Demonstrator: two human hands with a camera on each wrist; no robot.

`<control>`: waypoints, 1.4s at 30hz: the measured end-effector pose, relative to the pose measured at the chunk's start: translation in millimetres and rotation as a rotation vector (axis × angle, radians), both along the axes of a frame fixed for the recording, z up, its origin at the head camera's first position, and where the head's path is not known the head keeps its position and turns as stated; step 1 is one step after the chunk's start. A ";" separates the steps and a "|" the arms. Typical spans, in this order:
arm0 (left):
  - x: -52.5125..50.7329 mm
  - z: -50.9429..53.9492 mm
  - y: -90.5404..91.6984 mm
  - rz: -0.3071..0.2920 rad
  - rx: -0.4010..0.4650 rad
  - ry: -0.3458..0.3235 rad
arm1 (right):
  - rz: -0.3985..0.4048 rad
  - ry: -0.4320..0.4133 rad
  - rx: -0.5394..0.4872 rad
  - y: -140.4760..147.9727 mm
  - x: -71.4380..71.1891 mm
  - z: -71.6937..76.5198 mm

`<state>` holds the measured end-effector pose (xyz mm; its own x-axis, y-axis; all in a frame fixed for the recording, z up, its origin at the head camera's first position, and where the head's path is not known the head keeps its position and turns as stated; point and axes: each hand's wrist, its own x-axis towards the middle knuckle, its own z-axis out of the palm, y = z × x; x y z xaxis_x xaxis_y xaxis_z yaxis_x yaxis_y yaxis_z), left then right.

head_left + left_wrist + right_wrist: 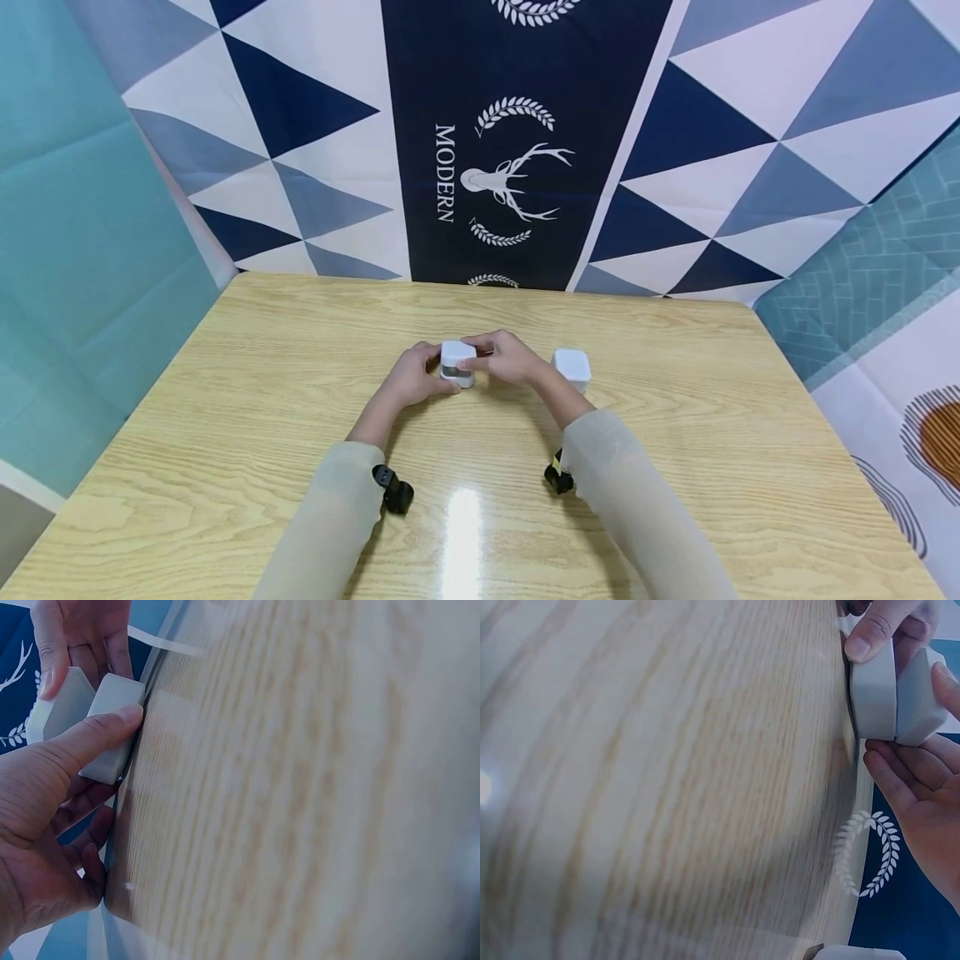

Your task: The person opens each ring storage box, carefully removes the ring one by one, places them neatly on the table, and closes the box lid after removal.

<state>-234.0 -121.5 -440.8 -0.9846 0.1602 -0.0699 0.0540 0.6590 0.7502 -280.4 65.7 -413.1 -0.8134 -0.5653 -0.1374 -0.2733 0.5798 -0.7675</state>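
Two pale halves of a small box meet at an angle, a gap between them, in the middle of the table. The lower half (pixel 457 381) rests on the tabletop, pinched by my left hand (pixel 411 377), whose thumb lies on its near side. My right hand (pixel 510 358) holds the upper half (pixel 458 352) between thumb and fingers. In the left wrist view, my left thumb presses the lower half (pixel 115 697), beside the tilted upper half (pixel 67 705). From the right wrist, the lower half (pixel 874 697) and upper half (pixel 924 697) touch near one edge.
Another white rounded box (pixel 572 367) stands on the wooden table (pixel 262 375), right of my right hand and near that forearm; its edge (pixel 859 953) shows in the right wrist view. Patterned cloth (pixel 322 92) hangs behind the table's far edge.
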 end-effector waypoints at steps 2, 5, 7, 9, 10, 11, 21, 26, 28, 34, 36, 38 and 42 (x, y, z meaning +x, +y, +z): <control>0.5 0.0 0.3 0.001 0.000 0.004 | -0.002 0.000 0.001 -0.1 -0.3 -0.4; 1.4 -0.2 0.8 0.000 -0.009 0.017 | -0.003 -0.002 0.008 -0.2 -0.5 -0.9; 1.5 -0.6 0.7 0.000 -0.010 0.019 | -0.004 -0.004 0.010 -0.4 -0.6 -0.7; 1.2 -0.6 0.6 0.001 -0.004 0.010 | -0.003 -0.003 0.010 -0.4 -0.6 -0.6; 1.0 -0.6 0.5 0.000 -0.003 0.008 | 0.000 -0.002 0.008 -0.4 -0.6 -0.4; 1.0 -0.4 0.2 0.001 0.008 0.000 | 0.002 -0.001 0.006 -0.4 -0.6 -0.1; -0.3 -0.3 0.7 0.001 -0.002 0.001 | 0.007 0.012 0.007 -0.3 -1.2 1.2; 0.7 1.0 0.8 0.005 0.001 0.001 | 0.010 0.013 0.002 0.0 -1.4 0.9; 0.8 1.1 0.7 0.004 0.003 0.001 | 0.008 0.011 0.000 0.0 -1.6 0.5; 0.5 0.9 0.7 0.005 0.004 -0.003 | -0.001 -0.003 -0.001 -0.4 -1.8 0.9; 0.2 0.8 0.7 0.008 0.005 -0.005 | -0.002 -0.003 -0.002 -0.4 -1.6 1.5; 0.0 0.9 0.6 0.009 0.007 -0.005 | 0.000 0.002 -0.002 -0.5 -1.5 1.6; -0.4 1.3 0.7 0.009 0.010 -0.010 | 0.001 0.012 0.003 -0.3 -1.3 1.6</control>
<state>-234.5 -120.8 -439.5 -0.9852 0.1525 -0.0783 0.0408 0.6519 0.7572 -281.7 65.3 -411.5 -0.8146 -0.5654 -0.1293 -0.2831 0.5821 -0.7622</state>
